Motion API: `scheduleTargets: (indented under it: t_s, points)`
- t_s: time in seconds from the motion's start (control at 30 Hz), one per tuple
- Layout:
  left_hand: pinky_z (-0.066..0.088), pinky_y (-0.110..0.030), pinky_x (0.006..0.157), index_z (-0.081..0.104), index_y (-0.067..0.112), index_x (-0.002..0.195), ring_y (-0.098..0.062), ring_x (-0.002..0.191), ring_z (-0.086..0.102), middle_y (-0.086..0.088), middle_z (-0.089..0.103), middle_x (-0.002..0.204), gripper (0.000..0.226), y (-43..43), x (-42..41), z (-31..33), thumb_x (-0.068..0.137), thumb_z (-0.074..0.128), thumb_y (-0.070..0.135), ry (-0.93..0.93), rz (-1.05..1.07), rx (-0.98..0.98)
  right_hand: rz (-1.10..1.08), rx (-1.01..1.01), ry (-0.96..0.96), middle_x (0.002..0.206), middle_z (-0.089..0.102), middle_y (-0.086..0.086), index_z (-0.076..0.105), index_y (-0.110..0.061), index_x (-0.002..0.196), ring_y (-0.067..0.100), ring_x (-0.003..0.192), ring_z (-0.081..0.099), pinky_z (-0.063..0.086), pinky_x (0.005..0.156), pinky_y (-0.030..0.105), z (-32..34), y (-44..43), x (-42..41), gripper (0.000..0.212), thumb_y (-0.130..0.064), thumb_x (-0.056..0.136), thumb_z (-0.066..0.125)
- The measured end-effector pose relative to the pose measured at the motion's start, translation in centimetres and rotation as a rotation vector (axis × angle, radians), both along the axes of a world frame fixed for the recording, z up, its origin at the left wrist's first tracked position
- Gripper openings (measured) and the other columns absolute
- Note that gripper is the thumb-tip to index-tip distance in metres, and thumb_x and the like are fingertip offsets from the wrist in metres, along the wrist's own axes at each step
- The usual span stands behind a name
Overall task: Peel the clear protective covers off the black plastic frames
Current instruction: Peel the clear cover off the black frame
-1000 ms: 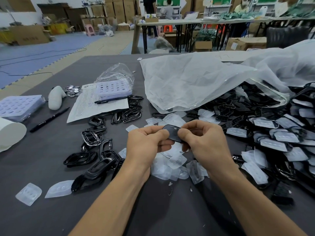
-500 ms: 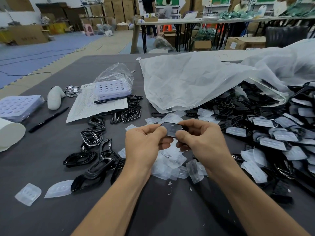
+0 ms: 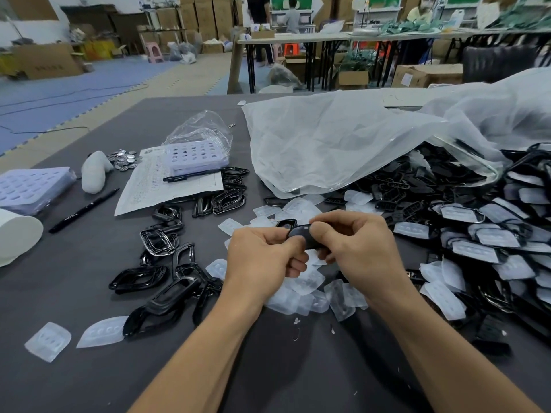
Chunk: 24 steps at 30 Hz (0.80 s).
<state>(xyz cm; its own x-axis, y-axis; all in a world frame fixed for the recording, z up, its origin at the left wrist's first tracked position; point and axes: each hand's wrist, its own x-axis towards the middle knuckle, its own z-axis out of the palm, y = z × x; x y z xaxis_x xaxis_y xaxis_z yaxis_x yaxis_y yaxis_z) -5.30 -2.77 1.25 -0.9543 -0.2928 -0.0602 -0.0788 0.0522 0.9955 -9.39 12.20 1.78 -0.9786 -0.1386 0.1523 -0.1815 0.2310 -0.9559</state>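
The black plastic frame (image 3: pixel 299 231) is pinched between both hands, just above the worktop (image 3: pixel 74 308) and over a litter of loose covers. The left hand (image 3: pixel 262 257) grips its near end with curled fingers and thumb. The right hand (image 3: pixel 360 248) grips the other end, and its thumb now lies across the top face. A second ago that face was open to view and lay flatter between the fingertips. Since then the piece has been turned and the right thumb slid over it, so that only a dark edge and one far corner show. No cover is seen lifting free, so the peel is judged to be at its start, an edge probably being worked loose. Whether the film has begun to part cannot be told.

The frame is of hard, glossy black plastic with rounded corners. The peeled covers (image 3: pixel 301 289) beneath the hands are thin, milky-clear blister shells, dimpled and slightly curled. To the left, bare frames (image 3: pixel 140 278) are scattered as shiny open loops. To the right, a deep heap of covered frames (image 3: pixel 477 239) spills from a crumpled translucent bag (image 3: pixel 343 144), so much work is judged to remain. The worktop is covered in matte grey.
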Motion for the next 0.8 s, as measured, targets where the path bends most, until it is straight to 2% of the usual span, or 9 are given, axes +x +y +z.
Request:
scheduleTargets:
  t_s: [0.07,0.17,0.27,0.4,0.5,0.57,0.67,0.8]
  points:
    - [0.058,-0.030,0.058,0.083,0.024,0.074,-0.015,0.057,0.069,-0.004,0.076,0.067,0.010,0.05,0.12,0.03,0.082,0.077,0.020,0.022,-0.021,-0.071,-0.016,0.075,0.054,0.067,0.074,-0.008,0.077,-0.037,0.078,0.010,0.056,0.068,0.053,0.054,0.021,-0.04,-0.05,0.11,0.013,-0.027,0.087,0.076]
    - [0.061,-0.031,0.063,0.083,0.036,0.078,-0.013,0.060,0.071,0.004,0.079,0.074,0.007,0.07,0.21,0.07,0.081,0.076,0.036,0.078,-0.026,-0.156,-0.002,0.081,0.052,0.065,0.074,-0.008,0.078,-0.034,0.074,0.008,0.057,0.068,0.054,0.056,0.023,-0.08,-0.25,0.19,0.021,-0.020,0.089,0.075]
    - [0.058,-0.030,0.058,0.083,0.030,0.075,-0.016,0.056,0.068,-0.001,0.078,0.071,0.018,-0.02,0.00,-0.01,0.089,0.075,0.023,0.100,0.007,-0.134,0.078,0.050,0.032,0.066,0.075,-0.007,0.079,-0.031,0.074,0.005,0.061,0.070,0.053,0.057,0.019,0.26,-0.24,0.27,0.026,-0.013,0.091,0.074]
    - [0.052,-0.026,0.050,0.081,0.023,0.067,-0.018,0.048,0.067,-0.005,0.073,0.060,0.027,0.00,-0.27,-0.13,0.090,0.073,0.013,0.118,0.076,-0.202,0.100,0.077,0.051,0.061,0.069,0.004,0.078,-0.027,0.077,0.010,0.050,0.058,0.051,0.050,0.027,0.22,-0.31,0.25,0.026,-0.010,0.094,0.069]
    - [0.053,-0.030,0.050,0.077,0.012,0.063,-0.023,0.046,0.067,-0.011,0.070,0.056,0.028,0.00,-0.40,-0.37,0.090,0.070,0.011,0.107,0.111,-0.205,0.068,0.068,0.026,0.060,0.067,0.009,0.077,-0.025,0.080,0.013,0.050,0.059,0.052,0.052,0.036,-0.19,-0.59,0.29,0.027,-0.009,0.097,0.063]
    - [0.052,-0.034,0.050,0.074,0.007,0.064,-0.023,0.045,0.065,-0.016,0.068,0.056,0.029,0.07,-0.48,-0.54,0.092,0.067,0.009,0.108,0.118,-0.203,0.056,0.028,-0.018,0.061,0.067,0.009,0.076,-0.024,0.081,0.015,0.052,0.061,0.052,0.052,0.034,-0.32,-0.78,0.22,0.028,-0.009,0.099,0.061]
    - [0.054,-0.035,0.052,0.078,0.012,0.073,-0.023,0.050,0.064,-0.018,0.071,0.063,0.032,0.05,-0.61,-0.61,0.099,0.060,0.008,0.101,0.043,-0.126,0.038,-0.025,-0.067,0.055,0.063,0.007,0.077,-0.026,0.083,0.016,0.050,0.059,0.049,0.052,0.032,-0.45,-0.83,0.06,0.033,-0.008,0.101,0.057]
    - [0.057,-0.026,0.058,0.084,0.022,0.090,-0.016,0.063,0.072,-0.007,0.078,0.078,0.032,-0.61,-0.61,-0.48,0.099,0.060,0.003,0.019,-0.108,-0.023,-0.025,-0.018,-0.088,0.049,0.062,0.005,0.076,-0.032,0.082,0.014,0.044,0.056,0.048,0.049,0.028,-0.58,-0.24,-0.25,0.035,-0.011,0.102,0.057]
